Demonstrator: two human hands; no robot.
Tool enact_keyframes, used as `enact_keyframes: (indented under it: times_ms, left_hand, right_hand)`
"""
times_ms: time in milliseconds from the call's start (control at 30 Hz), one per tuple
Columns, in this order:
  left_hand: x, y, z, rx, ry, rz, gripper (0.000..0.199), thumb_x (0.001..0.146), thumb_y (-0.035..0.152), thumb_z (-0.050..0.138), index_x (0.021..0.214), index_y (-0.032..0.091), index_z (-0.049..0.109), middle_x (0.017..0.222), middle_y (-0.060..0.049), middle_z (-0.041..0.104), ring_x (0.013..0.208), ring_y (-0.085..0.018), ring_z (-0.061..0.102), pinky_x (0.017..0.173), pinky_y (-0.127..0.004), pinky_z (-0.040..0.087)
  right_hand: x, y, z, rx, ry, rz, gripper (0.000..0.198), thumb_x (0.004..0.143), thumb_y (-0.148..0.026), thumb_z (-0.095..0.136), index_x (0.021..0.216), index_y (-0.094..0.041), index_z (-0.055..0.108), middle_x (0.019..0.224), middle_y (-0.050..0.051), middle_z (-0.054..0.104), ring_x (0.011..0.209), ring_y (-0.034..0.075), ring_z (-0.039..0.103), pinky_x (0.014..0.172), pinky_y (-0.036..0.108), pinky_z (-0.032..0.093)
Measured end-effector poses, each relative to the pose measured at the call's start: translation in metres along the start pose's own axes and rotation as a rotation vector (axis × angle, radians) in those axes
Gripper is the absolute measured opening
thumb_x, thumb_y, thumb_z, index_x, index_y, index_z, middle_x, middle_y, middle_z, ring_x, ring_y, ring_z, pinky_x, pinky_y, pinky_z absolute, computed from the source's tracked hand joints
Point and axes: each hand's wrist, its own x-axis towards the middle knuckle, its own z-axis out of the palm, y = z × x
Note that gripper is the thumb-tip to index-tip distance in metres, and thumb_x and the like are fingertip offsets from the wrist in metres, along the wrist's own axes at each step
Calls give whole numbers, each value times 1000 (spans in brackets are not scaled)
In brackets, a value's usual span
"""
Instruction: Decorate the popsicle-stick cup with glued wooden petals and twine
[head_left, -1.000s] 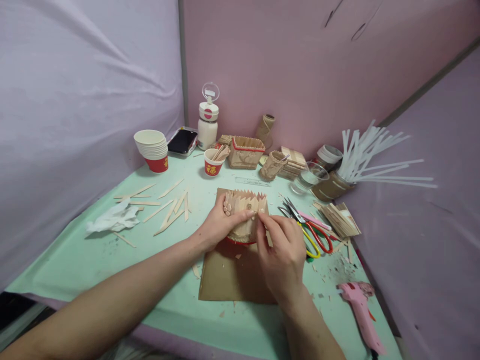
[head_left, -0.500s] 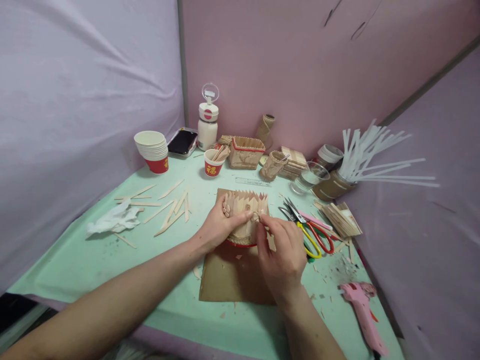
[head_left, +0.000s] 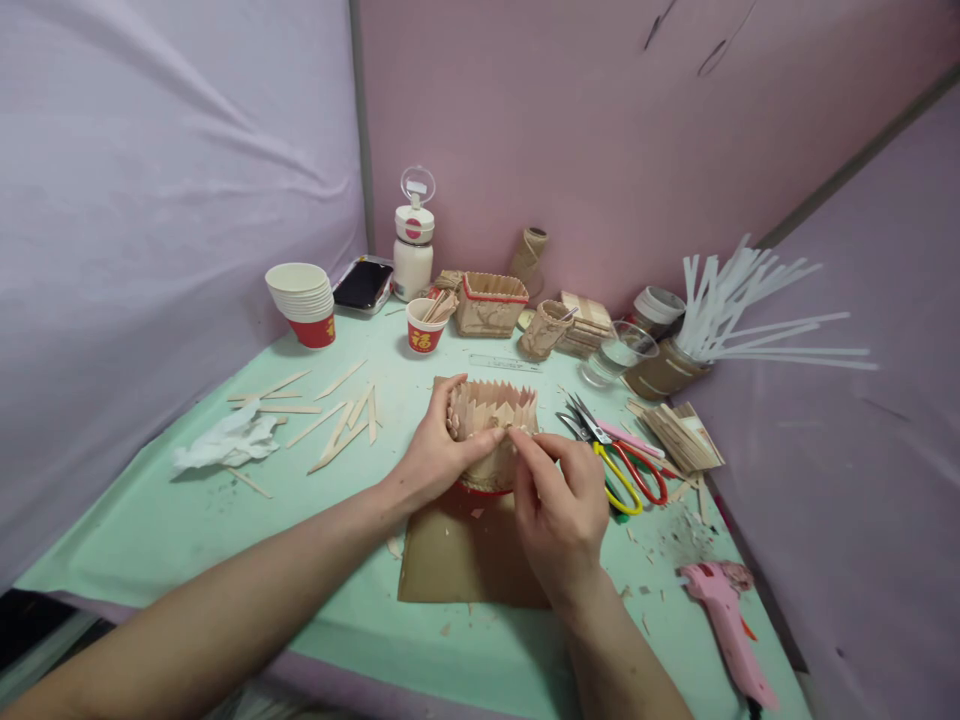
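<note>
A small cup (head_left: 495, 415) clad in pointed wooden sticks, with a red rim at its base, stands tilted on a brown cardboard sheet (head_left: 450, 555) in the middle of the green table. My left hand (head_left: 439, 450) wraps around its left side, thumb across the front. My right hand (head_left: 559, 500) pinches something small against the cup's front at the thumb tip; what it pinches is too small to tell.
Scissors (head_left: 619, 455) and a pink glue gun (head_left: 724, 615) lie to the right. Loose wooden sticks (head_left: 337, 415) and a crumpled tissue (head_left: 225, 440) lie left. At the back stand stacked paper cups (head_left: 304, 300), a phone (head_left: 365, 283), a white bottle (head_left: 414, 250), a stick basket (head_left: 491, 303), a jar of white strips (head_left: 675, 365).
My left hand has curled further around the cup's top left edge. My right fingers shifted slightly on the cup's front. The cup stays in place.
</note>
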Motion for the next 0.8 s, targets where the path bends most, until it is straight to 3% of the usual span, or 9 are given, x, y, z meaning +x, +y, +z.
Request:
enact_keyframes:
  times_ms: [200, 400, 800]
  left_hand:
    - [-1, -2, 0, -9, -36, -42, 78, 73, 40, 74, 138, 23, 35, 141, -11, 45, 129, -28, 47, 106, -38, 40]
    - [-2, 1, 1, -57, -49, -86, 79, 71, 43, 77, 137, 23, 37, 138, -12, 50, 128, -29, 48, 107, -41, 39]
    - [2, -11, 2, -141, 1, -124, 72, 69, 42, 79, 129, 23, 43, 120, -9, 62, 113, -26, 59, 98, -41, 46]
  right_hand:
    - [-1, 0, 1, 51, -38, 17, 37, 89, -4, 52, 121, -18, 62, 92, 9, 63, 83, 19, 55, 71, 34, 47]
    - [-2, 1, 2, 112, -42, 52, 42, 90, -4, 50, 127, -21, 59, 95, 8, 60, 86, 20, 54, 74, 36, 48]
    - [1, -1, 2, 178, 52, 146, 23, 88, -9, 60, 107, -21, 60, 90, 4, 68, 82, 17, 61, 73, 33, 50]
